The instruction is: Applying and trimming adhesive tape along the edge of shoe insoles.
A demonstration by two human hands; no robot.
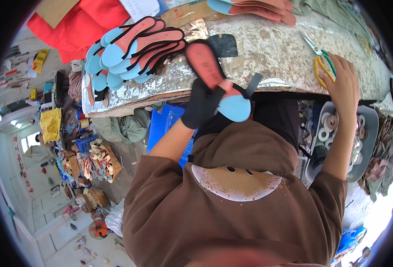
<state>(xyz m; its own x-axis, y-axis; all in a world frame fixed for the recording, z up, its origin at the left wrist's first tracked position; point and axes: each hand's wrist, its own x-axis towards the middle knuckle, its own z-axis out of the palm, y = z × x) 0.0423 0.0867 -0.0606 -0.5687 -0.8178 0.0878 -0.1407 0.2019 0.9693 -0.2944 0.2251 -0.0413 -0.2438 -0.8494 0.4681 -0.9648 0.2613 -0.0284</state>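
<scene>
My left hand [203,104], in a black glove that leaves fingertips bare, grips an insole [204,66] in front of my lap. The insole is salmon-pink with a light-blue end; black edging runs round its pink part, and a loose dark strip end [254,83] sticks out at its right. At the right of the table my bare right hand [344,82] closes about the yellow and green handles of a pair of scissors [322,62], whose blades point away to the left. Part of the handles is hidden by my fingers. A heap of similar black-edged insoles [136,49] lies on the left.
More pink and blue insoles [254,9] lie at the worktable's [276,58] far edge, with a black patch [225,45] nearer. Red cloth [90,26] lies far left. Under the table are a blue crate [163,129] and a grey bin [370,133] of tape rolls.
</scene>
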